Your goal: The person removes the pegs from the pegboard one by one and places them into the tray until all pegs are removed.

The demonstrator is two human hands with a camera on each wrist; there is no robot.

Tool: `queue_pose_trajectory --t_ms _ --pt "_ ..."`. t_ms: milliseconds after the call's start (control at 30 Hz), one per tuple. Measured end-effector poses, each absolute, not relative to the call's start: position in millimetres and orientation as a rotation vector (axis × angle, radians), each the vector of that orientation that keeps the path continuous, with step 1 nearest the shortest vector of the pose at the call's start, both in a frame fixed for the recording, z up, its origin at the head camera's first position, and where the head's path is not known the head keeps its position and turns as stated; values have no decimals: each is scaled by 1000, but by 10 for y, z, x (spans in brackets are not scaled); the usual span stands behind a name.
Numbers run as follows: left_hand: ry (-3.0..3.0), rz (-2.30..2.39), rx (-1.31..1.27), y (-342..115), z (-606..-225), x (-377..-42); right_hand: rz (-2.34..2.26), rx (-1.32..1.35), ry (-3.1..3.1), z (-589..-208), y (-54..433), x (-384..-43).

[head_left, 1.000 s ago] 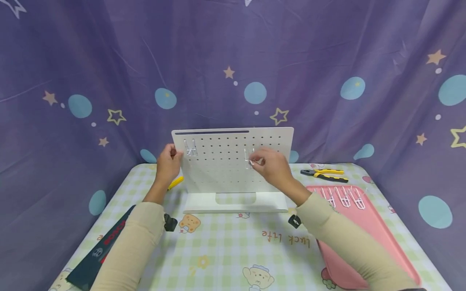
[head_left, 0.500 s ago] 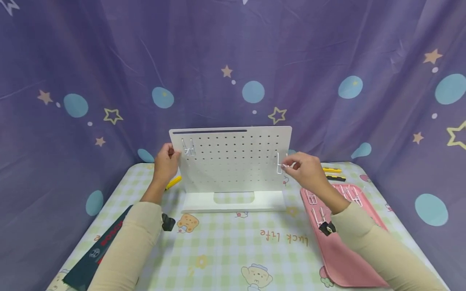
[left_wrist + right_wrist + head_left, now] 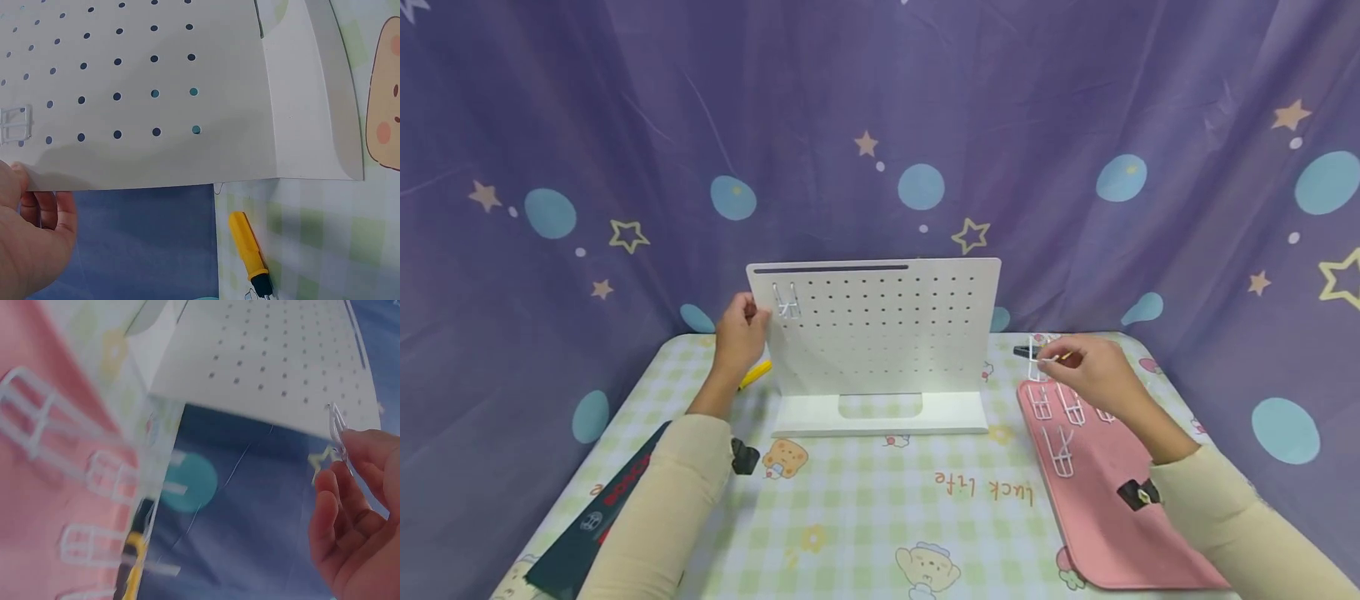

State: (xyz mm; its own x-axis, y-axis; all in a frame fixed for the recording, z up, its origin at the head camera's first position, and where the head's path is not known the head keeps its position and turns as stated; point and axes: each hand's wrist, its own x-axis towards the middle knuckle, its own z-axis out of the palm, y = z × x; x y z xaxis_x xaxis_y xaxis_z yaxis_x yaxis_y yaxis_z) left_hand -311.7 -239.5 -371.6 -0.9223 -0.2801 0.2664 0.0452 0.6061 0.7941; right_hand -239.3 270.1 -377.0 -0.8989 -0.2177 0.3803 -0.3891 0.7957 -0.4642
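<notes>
A white pegboard [image 3: 880,342] stands upright on its foot at the back of the table. My left hand [image 3: 741,340] grips its left edge, thumb on the front and fingers behind, as the left wrist view shows. One white wire hook [image 3: 787,302] hangs in the board's upper left holes. To the right of the board, my right hand [image 3: 1093,371] pinches another white wire hook [image 3: 1034,360] between thumb and fingertips, over the far end of the pink tray [image 3: 1138,542]. On that tray lie several more wire hooks [image 3: 1060,452], some partly hidden by the hand.
Pliers [image 3: 1025,352] lie behind the tray, mostly covered by my right hand. A screwdriver with a yellow handle [image 3: 245,244] lies left of the board. A dark green Bosch pouch [image 3: 598,508] rests at the table's left, partly under my left sleeve.
My right hand has carried the wire hook away from the pegboard, rightward to above the tray's far end. My left hand has stayed on the board's edge.
</notes>
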Motion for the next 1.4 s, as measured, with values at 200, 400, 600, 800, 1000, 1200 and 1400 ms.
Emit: queue_pose_trajectory --t_ms 200,400,600,800,1000,1200,1400 --pt "-2483 -1273 187 -2365 -3689 -3110 813 452 -2778 -3861 3007 -2308" --pt "-2496 -1269 210 -2358 -3681 -3095 813 500 -2824 -4018 3210 -2257" --pt "-2506 -1267 218 -2368 -3685 -3101 792 451 -2866 -4242 3364 -2208" --pt "-2499 -1252 211 -2371 -3701 -3112 779 443 -2888 -4454 3478 -2154" --pt "-2484 -1234 200 -2387 -3703 -3101 818 452 -2929 -4623 3556 -2121" --pt "-2488 -1214 195 -2391 -3693 -3101 850 531 -2920 -4781 3618 -2120" --pt "-2490 -1201 186 -2380 -3689 -3101 854 558 -2940 -4819 3627 -2114"
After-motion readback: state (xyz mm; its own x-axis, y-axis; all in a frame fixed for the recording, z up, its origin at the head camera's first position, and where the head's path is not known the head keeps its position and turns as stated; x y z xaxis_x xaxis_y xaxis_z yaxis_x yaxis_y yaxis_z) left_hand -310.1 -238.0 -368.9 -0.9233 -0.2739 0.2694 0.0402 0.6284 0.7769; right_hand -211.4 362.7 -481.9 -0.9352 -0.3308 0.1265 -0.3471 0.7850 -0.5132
